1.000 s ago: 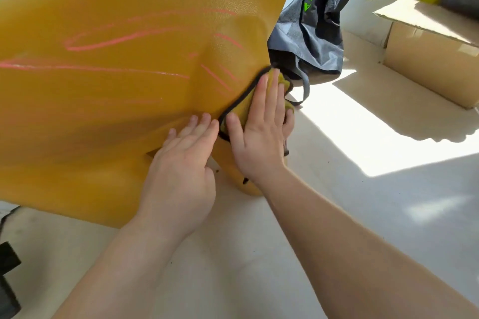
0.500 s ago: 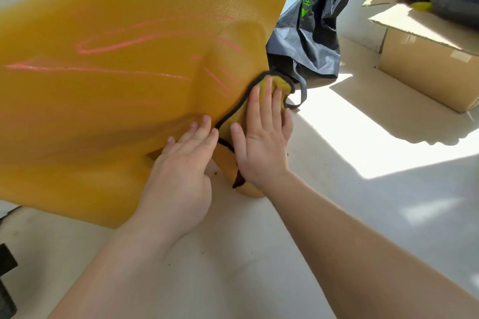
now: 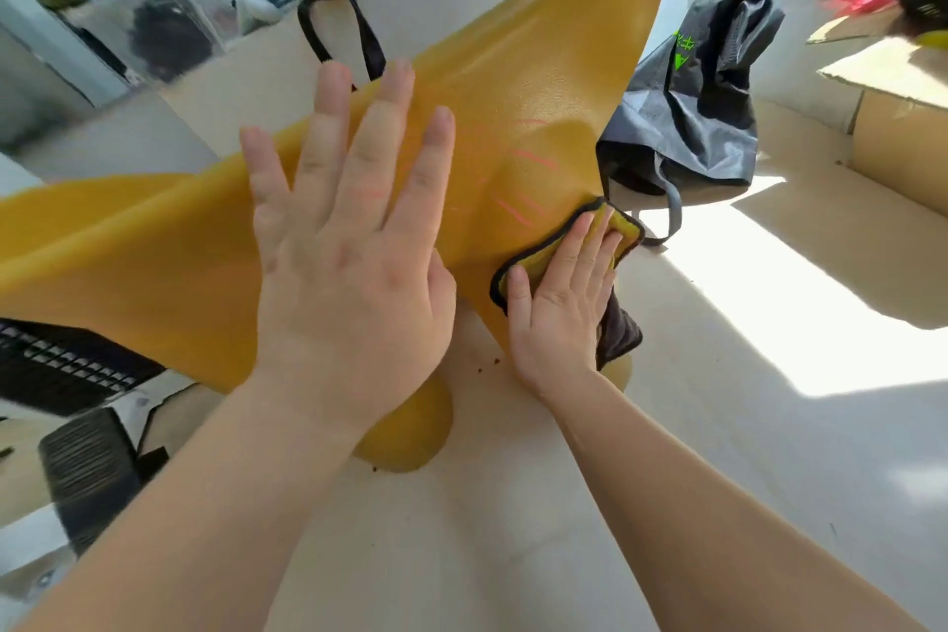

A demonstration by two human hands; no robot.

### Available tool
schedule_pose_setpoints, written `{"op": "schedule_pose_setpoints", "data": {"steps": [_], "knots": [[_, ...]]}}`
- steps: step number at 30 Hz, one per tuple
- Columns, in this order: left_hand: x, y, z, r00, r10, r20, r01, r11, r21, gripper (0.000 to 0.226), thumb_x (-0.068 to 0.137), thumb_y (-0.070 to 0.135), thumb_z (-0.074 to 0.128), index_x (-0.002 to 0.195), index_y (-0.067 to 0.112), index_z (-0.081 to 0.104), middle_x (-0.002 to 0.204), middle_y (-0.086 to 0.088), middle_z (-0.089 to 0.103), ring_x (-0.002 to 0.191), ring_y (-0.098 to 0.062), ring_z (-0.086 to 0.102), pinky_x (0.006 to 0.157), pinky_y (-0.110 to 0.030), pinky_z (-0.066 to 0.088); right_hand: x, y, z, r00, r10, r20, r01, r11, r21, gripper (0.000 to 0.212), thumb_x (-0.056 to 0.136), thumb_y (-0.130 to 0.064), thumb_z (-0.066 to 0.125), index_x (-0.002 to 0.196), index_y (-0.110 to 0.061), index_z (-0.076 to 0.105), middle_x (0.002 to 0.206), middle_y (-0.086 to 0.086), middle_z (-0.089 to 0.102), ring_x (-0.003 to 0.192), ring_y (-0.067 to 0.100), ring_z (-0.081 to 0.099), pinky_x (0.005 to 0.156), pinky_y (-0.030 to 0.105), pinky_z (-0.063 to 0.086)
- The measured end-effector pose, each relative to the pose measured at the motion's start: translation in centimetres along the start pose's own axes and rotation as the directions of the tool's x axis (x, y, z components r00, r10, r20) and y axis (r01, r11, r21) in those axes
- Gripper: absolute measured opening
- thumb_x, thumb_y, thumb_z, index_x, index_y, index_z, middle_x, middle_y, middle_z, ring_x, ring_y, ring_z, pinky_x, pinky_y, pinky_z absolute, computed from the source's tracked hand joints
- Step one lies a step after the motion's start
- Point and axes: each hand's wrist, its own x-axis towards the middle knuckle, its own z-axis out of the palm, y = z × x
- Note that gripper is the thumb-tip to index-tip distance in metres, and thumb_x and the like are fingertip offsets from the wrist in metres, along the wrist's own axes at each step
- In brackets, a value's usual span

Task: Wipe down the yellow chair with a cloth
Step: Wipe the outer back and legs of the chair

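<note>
Two hands on show, both flat and both over the yellow chair [image 3: 154, 262], whose wide shell sweeps from the left edge up to the top of the head view, one rounded yellow foot planted on the pale floor [image 3: 513, 529]. Left hand [image 3: 343, 267] first: palm down, fingers straight and fanned wide, thumb tucked alongside, gripping nothing, spread across the middle of the shell, though whether the palm actually touches the plastic I cannot tell. The forearm runs in from the lower left. Over to the right hand [image 3: 559, 287]: fingers straight and close together, thumb angled out to the left, pressing the cloth [image 3: 623, 226] flat against the chair's lower right edge. That cloth is yellow with black trim, peeking out beyond the fingertips, and a dark fold hangs below the heel of the hand. Pink marks [image 3: 528, 157] streak the shell between the two hands, just above the cloth. Behind the chair's edge slumps a grey bag [image 3: 687, 118], and a cardboard box [image 3: 903, 139] sits at far right in the sun.
</note>
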Motion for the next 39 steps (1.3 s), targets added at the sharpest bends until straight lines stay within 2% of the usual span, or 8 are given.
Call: {"op": "schedule_pose_setpoints", "data": {"steps": [5, 9, 15, 20, 23, 29, 35, 39], "knots": [[0.3, -1.1, 0.7, 0.995, -0.099, 0.025, 0.098, 0.994, 0.048, 0.092, 0.082, 0.017, 0.067, 0.161, 0.015, 0.021, 0.167, -0.018, 0.018, 0.152, -0.042, 0.016, 0.119, -0.069, 0.008, 2.1, -3.9, -1.7, 0.984, -0.174, -0.039, 0.174, 0.985, -0.008, 0.079, 0.104, -0.055, 0.028, 0.156, -0.025, -0.024, 0.161, -0.009, -0.032, 0.154, 0.029, -0.023, 0.123, 0.055, -0.01], [-0.1, -2.1, 1.4, 0.991, -0.105, -0.08, 0.105, 0.994, 0.0, 0.091, 0.077, 0.008, 0.067, 0.159, 0.008, 0.026, 0.164, -0.013, 0.028, 0.149, -0.034, 0.025, 0.122, -0.056, 0.01, 3.5, -2.5, -2.3, 0.954, -0.29, -0.079, 0.288, 0.957, -0.035, 0.07, 0.106, -0.052, 0.024, 0.159, -0.029, -0.014, 0.165, -0.009, -0.02, 0.156, 0.029, -0.012, 0.124, 0.057, 0.001], [0.0, -1.3, 1.2, 0.983, -0.158, -0.092, 0.149, 0.984, -0.101, 0.086, 0.075, -0.003, 0.059, 0.157, 0.007, 0.031, 0.163, -0.011, 0.031, 0.149, -0.034, 0.026, 0.123, -0.053, 0.006, 2.6, -1.8, -1.7, 0.997, -0.009, -0.072, 0.017, 0.993, 0.114, 0.067, 0.104, -0.05, 0.02, 0.158, -0.032, -0.016, 0.17, -0.003, -0.016, 0.155, 0.025, -0.017, 0.123, 0.06, 0.002], [0.1, -1.1, 1.5, 0.975, -0.191, -0.113, 0.177, 0.976, -0.124, 0.085, 0.074, -0.003, 0.059, 0.155, 0.006, 0.034, 0.161, -0.012, 0.035, 0.149, -0.033, 0.029, 0.123, -0.054, 0.008, 2.3, -7.3, -1.2, 0.977, -0.194, -0.087, 0.189, 0.98, -0.058, 0.079, 0.102, -0.06, 0.025, 0.152, -0.036, -0.031, 0.154, -0.011, -0.045, 0.152, 0.034, -0.026, 0.121, 0.059, -0.013], [0.2, -0.9, 1.3, 0.974, -0.199, -0.106, 0.183, 0.973, -0.143, 0.086, 0.073, -0.003, 0.06, 0.154, 0.006, 0.036, 0.16, -0.012, 0.036, 0.149, -0.033, 0.028, 0.123, -0.055, 0.008, 2.9, -4.0, -1.4, 0.968, -0.235, -0.093, 0.226, 0.97, -0.09, 0.073, 0.101, -0.063, 0.023, 0.15, -0.046, -0.029, 0.159, -0.013, -0.036, 0.154, 0.031, -0.019, 0.123, 0.059, -0.005], [0.5, 0.0, 1.0, 0.962, -0.258, -0.095, 0.239, 0.955, -0.175, 0.085, 0.072, -0.006, 0.06, 0.153, 0.005, 0.038, 0.158, -0.013, 0.038, 0.149, -0.033, 0.029, 0.123, -0.058, 0.007, 2.0, -1.8, -1.7, 0.997, 0.078, 0.003, -0.078, 0.99, 0.116, 0.073, 0.097, -0.06, 0.018, 0.153, -0.043, -0.025, 0.166, -0.011, -0.027, 0.154, 0.023, -0.021, 0.122, 0.06, 0.001], [0.6, 0.1, 1.1, 0.96, -0.27, -0.073, 0.25, 0.947, -0.203, 0.081, 0.074, 0.0, 0.059, 0.152, 0.003, 0.037, 0.157, -0.014, 0.038, 0.148, -0.034, 0.03, 0.122, -0.059, 0.005, 1.9, -9.6, -1.8, 0.955, -0.296, -0.007, 0.296, 0.955, -0.01, 0.077, 0.1, -0.061, 0.02, 0.142, -0.042, -0.042, 0.148, -0.012, -0.053, 0.147, 0.033, -0.036, 0.118, 0.06, -0.021], [0.8, 0.2, 0.8, 0.96, -0.276, -0.056, 0.26, 0.945, -0.199, 0.087, 0.069, -0.012, 0.064, 0.151, 0.003, 0.039, 0.155, -0.015, 0.04, 0.147, -0.036, 0.032, 0.122, -0.063, 0.008, 3.1, -3.7, -2.0, 0.991, -0.12, -0.055, 0.121, 0.993, 0.003, 0.073, 0.1, -0.062, 0.024, 0.147, -0.049, -0.031, 0.161, -0.014, -0.035, 0.153, 0.023, -0.024, 0.124, 0.057, -0.004]]}}
